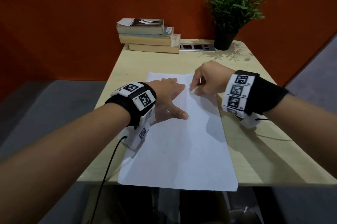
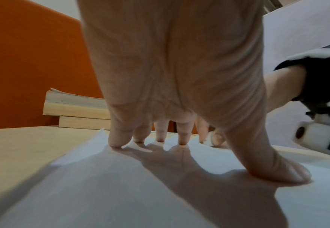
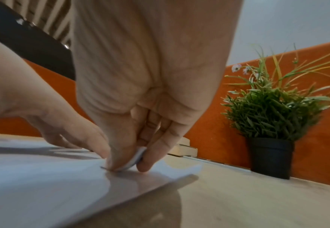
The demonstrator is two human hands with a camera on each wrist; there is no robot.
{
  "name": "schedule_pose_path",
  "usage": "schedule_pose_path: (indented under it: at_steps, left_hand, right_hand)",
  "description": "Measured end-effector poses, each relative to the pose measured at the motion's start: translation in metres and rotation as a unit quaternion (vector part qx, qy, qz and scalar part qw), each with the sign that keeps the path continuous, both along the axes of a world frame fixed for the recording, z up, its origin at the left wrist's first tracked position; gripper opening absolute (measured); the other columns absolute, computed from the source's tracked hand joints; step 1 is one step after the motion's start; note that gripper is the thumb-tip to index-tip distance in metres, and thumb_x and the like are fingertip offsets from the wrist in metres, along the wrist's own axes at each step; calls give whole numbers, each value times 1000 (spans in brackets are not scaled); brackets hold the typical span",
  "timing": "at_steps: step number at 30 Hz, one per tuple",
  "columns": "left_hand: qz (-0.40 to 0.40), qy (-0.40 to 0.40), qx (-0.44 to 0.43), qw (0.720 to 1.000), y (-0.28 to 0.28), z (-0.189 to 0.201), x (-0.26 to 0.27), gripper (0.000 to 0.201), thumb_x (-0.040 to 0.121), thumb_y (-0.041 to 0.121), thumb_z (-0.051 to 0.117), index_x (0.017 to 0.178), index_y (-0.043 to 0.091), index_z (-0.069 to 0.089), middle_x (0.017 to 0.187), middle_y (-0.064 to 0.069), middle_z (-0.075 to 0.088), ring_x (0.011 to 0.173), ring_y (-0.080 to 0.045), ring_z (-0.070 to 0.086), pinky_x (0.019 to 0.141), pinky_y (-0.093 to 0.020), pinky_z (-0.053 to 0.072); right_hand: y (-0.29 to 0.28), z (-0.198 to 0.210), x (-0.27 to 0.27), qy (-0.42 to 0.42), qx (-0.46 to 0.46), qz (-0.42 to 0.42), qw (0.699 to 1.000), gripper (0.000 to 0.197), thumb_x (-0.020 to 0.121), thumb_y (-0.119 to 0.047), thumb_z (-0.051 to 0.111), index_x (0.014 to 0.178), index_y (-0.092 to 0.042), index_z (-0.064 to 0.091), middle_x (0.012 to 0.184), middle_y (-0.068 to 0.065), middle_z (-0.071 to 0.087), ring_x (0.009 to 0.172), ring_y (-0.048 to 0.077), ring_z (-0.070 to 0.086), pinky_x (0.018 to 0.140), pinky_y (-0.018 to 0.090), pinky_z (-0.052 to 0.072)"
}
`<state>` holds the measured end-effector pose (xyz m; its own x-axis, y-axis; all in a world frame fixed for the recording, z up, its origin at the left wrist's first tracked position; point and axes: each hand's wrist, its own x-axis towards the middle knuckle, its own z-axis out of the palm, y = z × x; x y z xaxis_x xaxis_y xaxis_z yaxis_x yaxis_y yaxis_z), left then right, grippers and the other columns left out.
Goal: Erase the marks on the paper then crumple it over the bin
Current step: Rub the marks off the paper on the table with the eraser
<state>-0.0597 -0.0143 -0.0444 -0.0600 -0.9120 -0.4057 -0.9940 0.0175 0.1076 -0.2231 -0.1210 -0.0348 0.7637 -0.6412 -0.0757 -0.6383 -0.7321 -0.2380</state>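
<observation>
Item: paper (image 1: 178, 141), flat on the tabletop (image 1: 255, 147), near edge overhanging; left hand (image 1: 164, 96) pressing it down with fingers spread straight, right hand (image 1: 209, 79) pinching an eraser (image 1: 193, 91) against its far end. Best practice, by judgement: short light strokes directed away from the bracing fingers, so the sheet neither buckles nor tears. Not discernible: the marks themselves, faint at best, and the bin, outside every view.
</observation>
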Motion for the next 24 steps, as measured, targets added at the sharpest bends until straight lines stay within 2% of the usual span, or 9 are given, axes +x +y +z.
schedule_pose_path:
  at_steps: [4, 5, 8, 12, 14, 16, 20, 22, 24]
  left_hand:
    - [-8, -21, 11, 1000, -2, 6, 2, 103, 75, 75, 65, 151, 15, 30, 159, -9, 26, 143, -29, 34, 112, -50, 34]
    - [-10, -22, 14, 1000, -3, 5, 4, 104, 74, 77, 65, 153, 19, 29, 160, -8, 25, 143, -29, 33, 113, -51, 33]
    - [-17, -22, 19, 999, -3, 1, 9, 110, 66, 85, 63, 157, 45, 13, 166, 2, 11, 150, -26, 23, 116, -52, 29]
    - [-29, -18, 6, 999, -2, -4, 12, 115, 59, 95, 55, 154, 52, 8, 167, 5, 4, 152, -20, 19, 119, -47, 23]
    - [-20, -7, 4, 1000, 0, -4, 11, 123, 48, 101, 50, 154, 52, 10, 167, 8, 3, 153, -16, 14, 121, -45, 17]
    - [3, 24, -5, 1000, 2, -4, 6, 131, 38, 106, 46, 153, 49, 19, 166, 6, 11, 152, -16, 17, 121, -45, 19]
    - [24, 41, -57, 997, 7, -7, -4, 104, 63, 86, 63, 149, 37, 34, 153, 3, 35, 139, -21, 40, 109, -42, 37]
    - [23, 13, -51, 998, 7, -5, -6, 101, 71, 80, 64, 148, 21, 37, 152, -3, 37, 137, -24, 40, 108, -41, 37]
    - [28, -4, -38, 999, 5, -4, -7, 105, 72, 80, 63, 148, 14, 37, 154, -7, 34, 138, -25, 39, 110, -42, 37]
  right_hand:
    - [4, 1, 4, -13, -6, -32, 999, 12, 79, -21, 81, 91, -19, 81, 83, -7, 72, 70, 3, 59, 59, 13, 43]
    - [8, 0, 0, -9, -2, -37, 999, 11, 79, -20, 81, 91, -20, 81, 83, -6, 72, 70, 4, 59, 60, 16, 45]
    - [24, -3, -18, 9, 12, -36, 999, 10, 80, -17, 80, 89, -22, 80, 87, -5, 73, 74, 7, 62, 66, 21, 48]
    - [36, 1, -29, 42, 32, -17, 998, 13, 80, -16, 79, 89, -26, 80, 89, -8, 72, 80, 10, 65, 73, 27, 55]
    - [29, 7, -21, 36, 21, -22, 999, 13, 79, -18, 79, 91, -24, 80, 90, -7, 73, 82, 10, 65, 77, 29, 56]
    - [19, 9, -7, 10, -3, -42, 999, 14, 78, -20, 79, 92, -23, 80, 89, -6, 73, 81, 11, 66, 78, 30, 57]
    - [7, 3, 11, -1, -25, -55, 998, 11, 79, -21, 80, 90, -21, 78, 86, -4, 74, 77, 12, 67, 72, 26, 55]
    - [7, -1, 8, 0, -18, -50, 999, 10, 79, -21, 80, 89, -21, 79, 85, -4, 73, 78, 13, 67, 77, 31, 58]
    - [10, -7, -2, -5, -9, -40, 999, 11, 78, -20, 80, 89, -23, 79, 87, -5, 73, 80, 13, 67, 80, 34, 58]
